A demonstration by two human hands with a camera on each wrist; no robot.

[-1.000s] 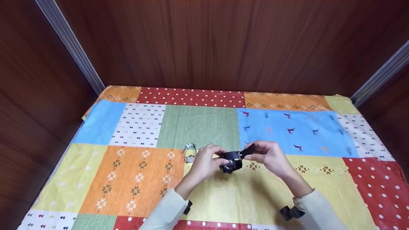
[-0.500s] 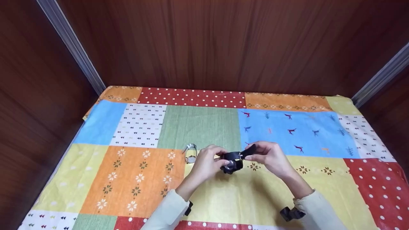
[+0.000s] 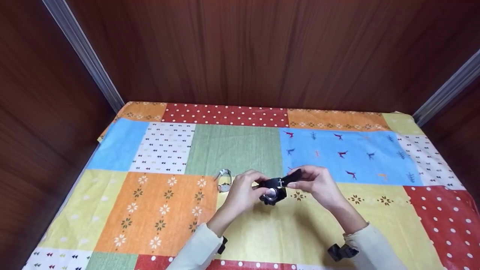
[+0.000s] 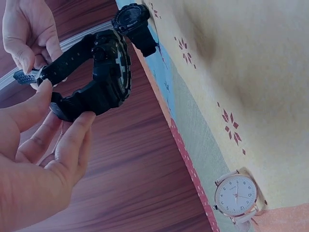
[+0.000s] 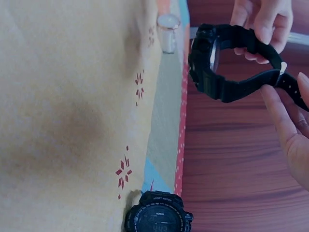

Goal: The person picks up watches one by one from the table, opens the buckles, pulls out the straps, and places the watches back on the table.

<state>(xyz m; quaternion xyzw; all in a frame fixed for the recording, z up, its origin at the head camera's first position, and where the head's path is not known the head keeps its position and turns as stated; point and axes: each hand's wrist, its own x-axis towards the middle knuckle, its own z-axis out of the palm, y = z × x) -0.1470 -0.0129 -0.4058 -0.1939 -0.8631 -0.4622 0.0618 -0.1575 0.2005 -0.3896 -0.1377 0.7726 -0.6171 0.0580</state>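
Observation:
A black sports watch [image 3: 279,194] is held above the cloth between both hands, its silvery case back showing in the head view. My left hand [image 3: 243,191] grips one side of it, with fingers under the strap in the left wrist view. My right hand [image 3: 316,184] pinches the strap's free end [image 3: 292,177], which passes through the buckle [image 4: 39,75]. A second black digital watch [image 5: 158,217] lies on the cloth near my right hand; in the head view it is hidden. Left of my left hand lies a white-dialled watch [image 4: 236,195] with a pale strap.
A patchwork-print cloth [image 3: 161,210] covers the table. Dark wood panels [image 3: 240,52] stand behind and at both sides, with metal strips [image 3: 84,56] at the corners. A black wrist mount [image 3: 342,252] sits at the right cuff.
The held watch has tilted slightly and shifted a little right, showing more of its case back. Both hands keep their grip almost in place.

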